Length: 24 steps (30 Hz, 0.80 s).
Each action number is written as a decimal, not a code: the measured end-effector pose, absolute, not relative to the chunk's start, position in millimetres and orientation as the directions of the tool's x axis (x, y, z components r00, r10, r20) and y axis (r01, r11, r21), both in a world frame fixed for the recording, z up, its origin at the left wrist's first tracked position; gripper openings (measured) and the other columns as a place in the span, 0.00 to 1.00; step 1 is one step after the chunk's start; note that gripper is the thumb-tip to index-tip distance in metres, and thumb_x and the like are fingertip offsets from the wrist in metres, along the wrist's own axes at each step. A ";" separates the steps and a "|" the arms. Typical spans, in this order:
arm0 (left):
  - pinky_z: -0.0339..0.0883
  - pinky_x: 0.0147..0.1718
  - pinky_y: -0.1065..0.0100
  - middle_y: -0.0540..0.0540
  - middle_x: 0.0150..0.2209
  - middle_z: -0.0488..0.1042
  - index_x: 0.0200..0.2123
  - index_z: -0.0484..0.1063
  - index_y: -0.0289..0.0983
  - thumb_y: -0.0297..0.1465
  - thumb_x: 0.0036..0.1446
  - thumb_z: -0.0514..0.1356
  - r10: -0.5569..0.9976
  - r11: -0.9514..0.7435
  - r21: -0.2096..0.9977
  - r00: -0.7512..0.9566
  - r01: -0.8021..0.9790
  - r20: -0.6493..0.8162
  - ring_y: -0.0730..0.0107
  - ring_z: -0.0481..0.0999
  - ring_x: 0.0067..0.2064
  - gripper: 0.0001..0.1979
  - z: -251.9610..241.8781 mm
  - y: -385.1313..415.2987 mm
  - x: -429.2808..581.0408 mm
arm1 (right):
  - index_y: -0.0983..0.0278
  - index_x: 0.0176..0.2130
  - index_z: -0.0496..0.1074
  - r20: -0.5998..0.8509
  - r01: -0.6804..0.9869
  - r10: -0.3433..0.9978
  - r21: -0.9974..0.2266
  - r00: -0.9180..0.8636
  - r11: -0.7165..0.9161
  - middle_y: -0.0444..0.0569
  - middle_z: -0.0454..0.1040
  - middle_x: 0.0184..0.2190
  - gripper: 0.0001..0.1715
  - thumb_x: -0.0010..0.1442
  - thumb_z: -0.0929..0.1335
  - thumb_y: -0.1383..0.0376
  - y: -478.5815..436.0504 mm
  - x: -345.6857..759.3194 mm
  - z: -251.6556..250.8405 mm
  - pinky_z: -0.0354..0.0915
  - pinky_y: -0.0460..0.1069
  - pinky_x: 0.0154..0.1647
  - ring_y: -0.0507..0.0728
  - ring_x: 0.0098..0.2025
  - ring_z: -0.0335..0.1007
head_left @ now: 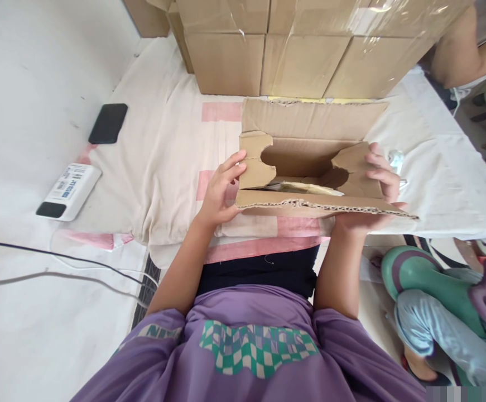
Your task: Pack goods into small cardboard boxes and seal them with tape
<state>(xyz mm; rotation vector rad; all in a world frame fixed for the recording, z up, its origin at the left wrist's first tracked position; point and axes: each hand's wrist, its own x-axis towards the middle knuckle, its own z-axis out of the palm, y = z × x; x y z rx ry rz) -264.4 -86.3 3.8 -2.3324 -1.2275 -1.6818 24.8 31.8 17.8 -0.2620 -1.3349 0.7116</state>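
An open cardboard box (309,206) is at the near edge of the cloth-covered table, between my two hands. Its far flap stands up, and the side flaps have rounded cut-outs. Inside lies something pale and flat (307,188), only partly visible. My left hand (221,187) grips the box's left side, fingers on the side flap and thumb low at the front corner. On the right end, my right hand (379,184) holds the box with its fingers over the side and its palm beneath the front flap.
Taped cardboard boxes (263,56) are stacked at the back of the table. A black phone (107,123) and a white device with a label (69,191) lie at the left, with cables (79,259) below. Another person's arm (468,56) and leg (439,329) show at the right.
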 end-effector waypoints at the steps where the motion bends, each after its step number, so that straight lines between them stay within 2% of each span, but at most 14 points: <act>1: 0.59 0.68 0.37 0.42 0.73 0.58 0.74 0.49 0.56 0.58 0.66 0.53 0.578 -0.691 0.410 0.113 0.595 0.808 0.44 0.60 0.73 0.37 3.7 -86.2 -264.6 | 0.53 0.40 0.77 0.793 -0.330 0.607 -0.560 0.054 0.760 0.45 0.76 0.51 0.30 0.66 0.60 0.36 31.9 25.1 17.0 0.54 0.76 0.72 0.70 0.73 0.60; 8: 0.59 0.67 0.36 0.41 0.72 0.58 0.74 0.49 0.56 0.60 0.65 0.52 0.575 -0.694 0.403 0.122 0.596 0.809 0.43 0.60 0.73 0.39 2.3 -85.0 -266.0 | 0.53 0.41 0.76 0.777 -0.297 0.627 -0.586 0.059 0.754 0.47 0.74 0.51 0.30 0.67 0.59 0.36 31.4 25.0 16.2 0.59 0.78 0.68 0.71 0.72 0.60; 15: 0.56 0.69 0.37 0.42 0.73 0.56 0.74 0.49 0.55 0.60 0.65 0.53 0.568 -0.720 0.407 0.141 0.561 0.811 0.43 0.57 0.74 0.39 1.1 -83.0 -267.9 | 0.53 0.40 0.79 0.818 -0.217 0.569 -0.543 0.080 0.811 0.44 0.76 0.43 0.34 0.64 0.59 0.33 34.4 24.1 21.4 0.45 0.78 0.75 0.70 0.66 0.69; 20: 0.55 0.69 0.34 0.41 0.73 0.57 0.73 0.49 0.57 0.64 0.62 0.52 0.572 -0.715 0.415 0.131 0.562 0.809 0.41 0.57 0.74 0.42 -0.1 -81.9 -268.1 | 0.55 0.43 0.79 0.845 -0.223 0.532 -0.508 0.058 0.832 0.45 0.79 0.46 0.33 0.67 0.58 0.37 32.5 23.4 24.8 0.47 0.76 0.75 0.68 0.65 0.70; 24: 0.58 0.67 0.34 0.42 0.72 0.58 0.73 0.50 0.59 0.64 0.62 0.52 0.576 -0.694 0.418 0.104 0.587 0.811 0.41 0.59 0.73 0.40 -0.9 -81.7 -266.7 | 0.55 0.40 0.77 0.833 -0.221 0.547 -0.520 0.083 0.825 0.45 0.79 0.45 0.32 0.68 0.58 0.37 29.1 20.5 27.1 0.48 0.74 0.75 0.68 0.66 0.70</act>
